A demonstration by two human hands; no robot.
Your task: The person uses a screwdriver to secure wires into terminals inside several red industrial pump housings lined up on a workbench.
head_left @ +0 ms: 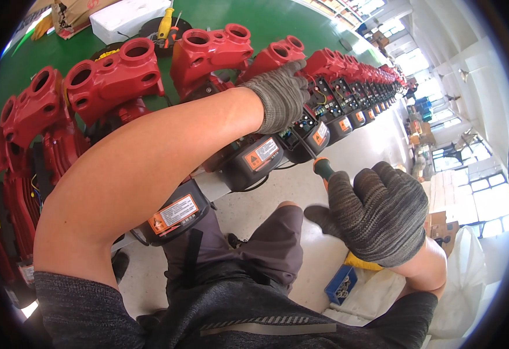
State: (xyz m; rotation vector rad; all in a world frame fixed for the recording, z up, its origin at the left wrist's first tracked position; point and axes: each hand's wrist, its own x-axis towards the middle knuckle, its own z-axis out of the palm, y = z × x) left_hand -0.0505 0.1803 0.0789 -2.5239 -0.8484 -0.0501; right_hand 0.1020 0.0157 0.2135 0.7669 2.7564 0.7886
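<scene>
Fingers [343, 196] of the knit-gloved right hand [379, 215] grasp a screwdriver [323, 168] near the glossy red casting [277, 53]; left hand [279, 98] beside it, grip unclear.

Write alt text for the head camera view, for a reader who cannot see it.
A person's gloved right hand holds a green-and-orange screwdriver, tip toward a labelled black housing in a long row of red castings. The gloved left hand is over the row; a white block lies beyond.
</scene>
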